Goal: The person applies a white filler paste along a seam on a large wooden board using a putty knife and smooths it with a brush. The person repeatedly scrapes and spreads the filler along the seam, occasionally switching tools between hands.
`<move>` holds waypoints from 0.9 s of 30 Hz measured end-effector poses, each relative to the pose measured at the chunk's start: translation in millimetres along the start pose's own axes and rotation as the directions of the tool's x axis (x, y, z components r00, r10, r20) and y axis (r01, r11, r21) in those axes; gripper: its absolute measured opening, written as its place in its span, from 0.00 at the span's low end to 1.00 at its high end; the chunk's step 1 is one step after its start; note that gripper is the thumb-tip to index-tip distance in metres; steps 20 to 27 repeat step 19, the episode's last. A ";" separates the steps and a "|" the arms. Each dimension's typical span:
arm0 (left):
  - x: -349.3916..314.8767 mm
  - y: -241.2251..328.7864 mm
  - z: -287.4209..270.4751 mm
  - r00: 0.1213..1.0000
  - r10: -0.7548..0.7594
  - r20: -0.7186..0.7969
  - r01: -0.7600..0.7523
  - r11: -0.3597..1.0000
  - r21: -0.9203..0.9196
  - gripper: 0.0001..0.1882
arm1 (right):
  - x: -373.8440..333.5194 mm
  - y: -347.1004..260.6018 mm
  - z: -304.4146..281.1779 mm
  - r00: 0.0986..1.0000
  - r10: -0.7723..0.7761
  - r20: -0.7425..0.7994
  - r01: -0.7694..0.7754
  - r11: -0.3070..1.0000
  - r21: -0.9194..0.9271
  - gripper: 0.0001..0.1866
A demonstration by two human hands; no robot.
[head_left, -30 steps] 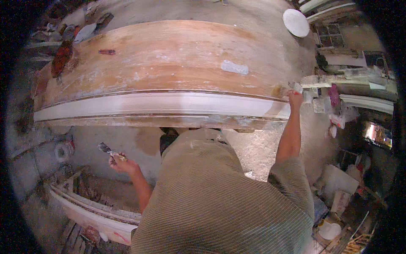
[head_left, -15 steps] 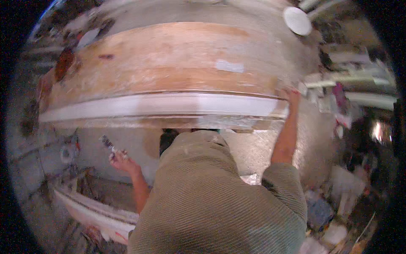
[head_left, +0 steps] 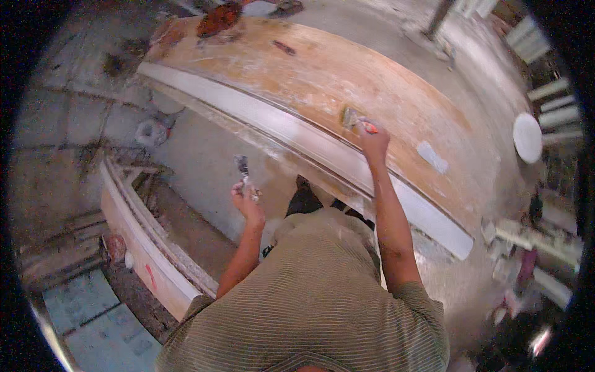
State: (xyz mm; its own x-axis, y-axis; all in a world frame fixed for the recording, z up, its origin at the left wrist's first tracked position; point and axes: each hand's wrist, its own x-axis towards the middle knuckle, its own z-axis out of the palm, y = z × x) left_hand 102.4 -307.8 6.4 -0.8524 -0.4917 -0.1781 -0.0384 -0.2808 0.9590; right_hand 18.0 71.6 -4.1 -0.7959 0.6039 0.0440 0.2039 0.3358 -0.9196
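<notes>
A long white moulding (head_left: 310, 133) lies slantwise along the near side of a wooden board (head_left: 322, 80) smeared with white. Over the board, my right hand (head_left: 374, 144) is closed round a putty knife (head_left: 351, 118) with an orange-red handle end; its head is at the board's surface, though I cannot tell if it touches. My left hand (head_left: 248, 201), on the near side of the moulding and apart from it, grips another putty knife (head_left: 242, 166), its dark blade streaked with white and pointing away from me. White smears mark the left fingers.
A second pale moulded piece (head_left: 145, 248) stands at lower left, near grey-blue panels (head_left: 99, 316). On the board are a whitish patch (head_left: 432, 156) and a small dark-red piece (head_left: 284, 47). A round white disc (head_left: 527, 137) and clutter are at the right.
My right hand has moved from the moulding's right end to above the board's middle, now showing a putty knife. My view has turned, so the board slants. The left hand still grips its knife.
</notes>
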 end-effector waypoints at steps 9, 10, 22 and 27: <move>22.9 -41.2 -68.5 0.990 -0.015 -0.143 0.015 1.000 -0.001 0.13 | -13.0 163.3 -79.7 0.937 -0.171 0.305 0.344 0.605 -0.718 0.26; 11.0 -54.9 -108.3 0.976 -0.009 -0.218 0.002 0.999 -0.035 0.12 | -23.1 200.1 -120.1 0.947 -0.139 0.289 0.316 0.564 -0.763 0.28; 115.4 -40.6 -167.1 0.919 -0.111 -0.377 0.107 0.994 -0.032 0.09 | -73.5 77.3 -228.9 0.721 -0.139 -0.679 -0.573 0.434 -0.696 0.18; 115.4 -40.6 -167.1 0.919 -0.111 -0.377 0.107 0.994 -0.032 0.09 | -73.5 77.3 -228.9 0.721 -0.139 -0.679 -0.573 0.434 -0.696 0.18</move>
